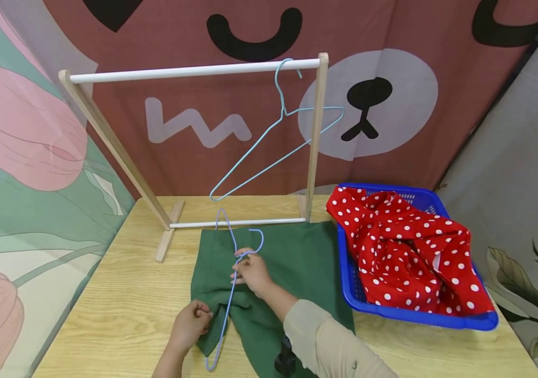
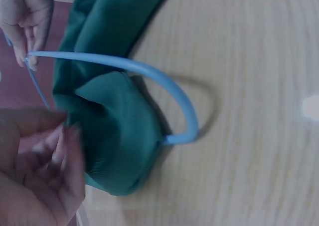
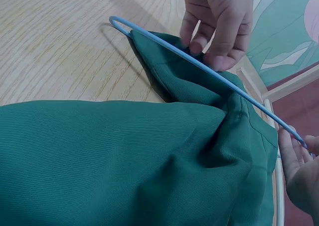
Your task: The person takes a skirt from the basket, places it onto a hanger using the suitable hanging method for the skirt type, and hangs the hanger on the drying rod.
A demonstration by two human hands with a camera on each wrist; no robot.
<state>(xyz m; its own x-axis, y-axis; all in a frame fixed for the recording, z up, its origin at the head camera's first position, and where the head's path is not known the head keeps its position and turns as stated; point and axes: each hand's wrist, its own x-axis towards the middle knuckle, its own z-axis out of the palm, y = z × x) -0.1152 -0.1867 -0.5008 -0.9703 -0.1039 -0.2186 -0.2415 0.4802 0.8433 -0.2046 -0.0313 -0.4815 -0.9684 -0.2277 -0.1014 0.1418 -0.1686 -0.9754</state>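
Observation:
Green trousers [image 1: 297,262] lie on the table, one leg bunched around the lower part of a lilac-blue hanger [image 1: 229,304]. My right hand [image 1: 252,273] pinches that hanger just below its hook, holding it tilted over the cloth. The hanger's rounded end [image 2: 187,111] sticks out past the folded leg in the left wrist view. On the leg's outer side, my left hand [image 1: 190,325] has its fingers curled at the cloth edge. In the right wrist view the left fingertips [image 3: 217,61] pinch the fabric beside the hanger bar; they are blurred in the left wrist view.
A rack with a white top rail [image 1: 193,72] and wooden posts stands behind the trousers. From the rail hangs a light blue hanger [image 1: 255,144]. At the right, a blue basket [image 1: 351,294] holds red polka-dot cloth [image 1: 406,252].

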